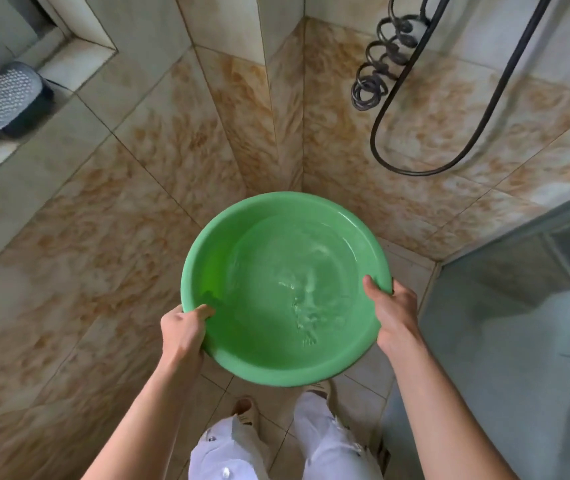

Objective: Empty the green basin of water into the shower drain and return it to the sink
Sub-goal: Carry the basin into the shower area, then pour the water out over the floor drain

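While water ripples inside it, the green basin (285, 289) hangs over the floor (214, 386), left hand (183, 329) and right hand (394, 315) clamped on opposite rims; tiled walls (120, 202) corner ahead, glass partition (518, 323) close right.

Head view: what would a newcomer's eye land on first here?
The green basin dominates the centre, with rippling water inside, held at its rim by the left hand and right hand. At upper right, a black shower hose loops down the tan tiled wall. A glass panel stands at right.
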{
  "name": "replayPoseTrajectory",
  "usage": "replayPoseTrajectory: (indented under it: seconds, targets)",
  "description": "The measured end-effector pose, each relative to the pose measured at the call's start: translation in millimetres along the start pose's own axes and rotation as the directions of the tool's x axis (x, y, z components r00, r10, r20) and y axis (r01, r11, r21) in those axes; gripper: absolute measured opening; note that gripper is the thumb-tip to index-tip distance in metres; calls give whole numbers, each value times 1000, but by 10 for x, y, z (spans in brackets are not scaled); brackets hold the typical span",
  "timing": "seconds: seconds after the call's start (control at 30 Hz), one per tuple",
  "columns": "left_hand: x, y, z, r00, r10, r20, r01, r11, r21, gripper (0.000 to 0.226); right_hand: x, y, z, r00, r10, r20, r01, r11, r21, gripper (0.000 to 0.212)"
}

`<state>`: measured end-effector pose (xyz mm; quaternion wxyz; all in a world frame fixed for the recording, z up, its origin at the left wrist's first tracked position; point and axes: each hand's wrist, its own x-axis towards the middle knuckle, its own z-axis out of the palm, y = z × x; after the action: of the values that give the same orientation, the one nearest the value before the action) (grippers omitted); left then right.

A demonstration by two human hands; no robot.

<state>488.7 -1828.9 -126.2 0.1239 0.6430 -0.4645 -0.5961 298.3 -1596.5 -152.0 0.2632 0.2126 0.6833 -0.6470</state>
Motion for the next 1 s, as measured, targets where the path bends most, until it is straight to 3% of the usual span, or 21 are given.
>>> replayPoseTrajectory:
  seconds: [0.37,0.63,0.8,1.0]
  targets:
    - [541,-472,281,999,-30,36,27,998,63,10,387,582,-32,991,54,-123,-52,999,14,6]
    - [1500,-1627,387,998,-48,51,44,997,70,13,1075,1764,116,996,-7,-91,10,999,40,11]
    - [2077,-2424,592,998,-60,14,60,998,-9,19,1719,2544,247,998,-12,-70,11,1000,-19,17]
    - [2709,-3315,949,992,-127,23,128,992,-23,9,2491,3252,296,997,-63,-49,58,993,-103,18]
